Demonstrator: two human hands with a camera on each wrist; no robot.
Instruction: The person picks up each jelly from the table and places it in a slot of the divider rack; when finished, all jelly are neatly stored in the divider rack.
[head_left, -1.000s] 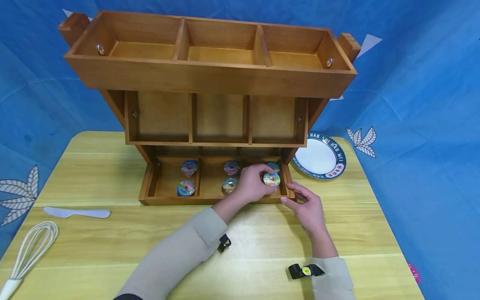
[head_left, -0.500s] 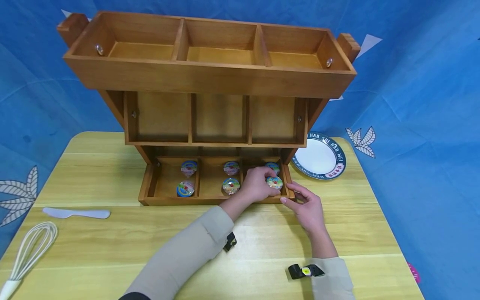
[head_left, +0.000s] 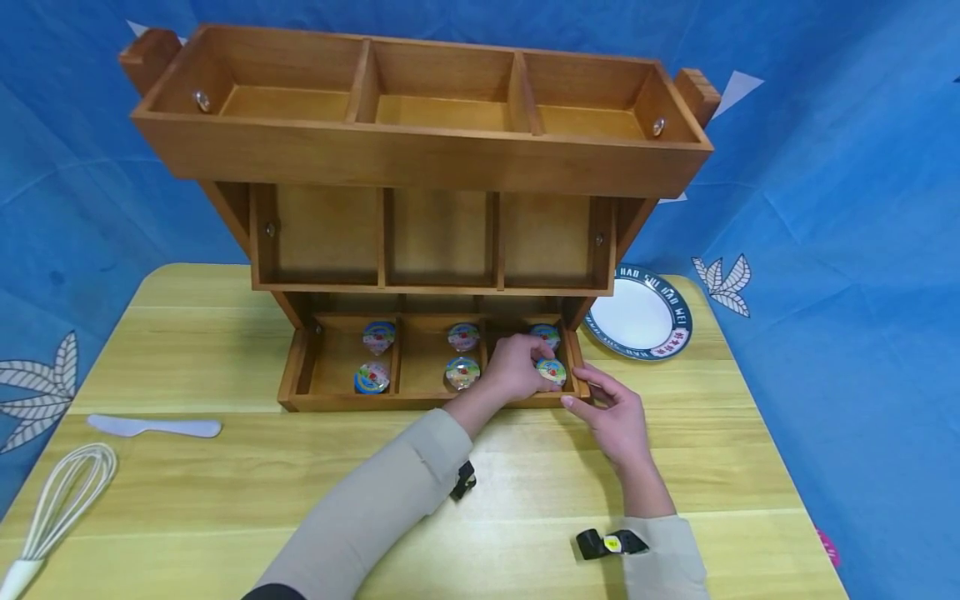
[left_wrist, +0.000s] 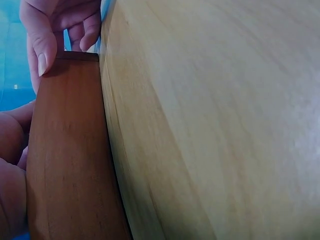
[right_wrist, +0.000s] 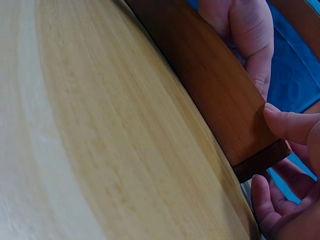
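Observation:
A small jelly cup (head_left: 551, 372) with a printed foil lid stands in the front of the bottom tray's right compartment. My left hand (head_left: 513, 369) reaches over the tray's front board and holds this cup between thumb and fingers. Behind it sits another jelly cup (head_left: 546, 335), partly covered by the fingers. At the right front corner of the wooden rack (head_left: 435, 402), my right hand (head_left: 617, 417) grips the corner, thumb on the front board (right_wrist: 220, 85) and fingers around its end. In the left wrist view the front board hides the cup.
Two jelly cups (head_left: 462, 373) stand in the middle compartment and two jelly cups (head_left: 372, 377) in the left one. The upper tiers overhang the bottom tray. A plate (head_left: 632, 315) lies behind right; a white knife (head_left: 153, 427) and a whisk (head_left: 67, 500) lie left.
My left hand has moved slightly right and toward the front with the jelly cup, lowering it into the right compartment. The right hand has stayed at the rack's corner.

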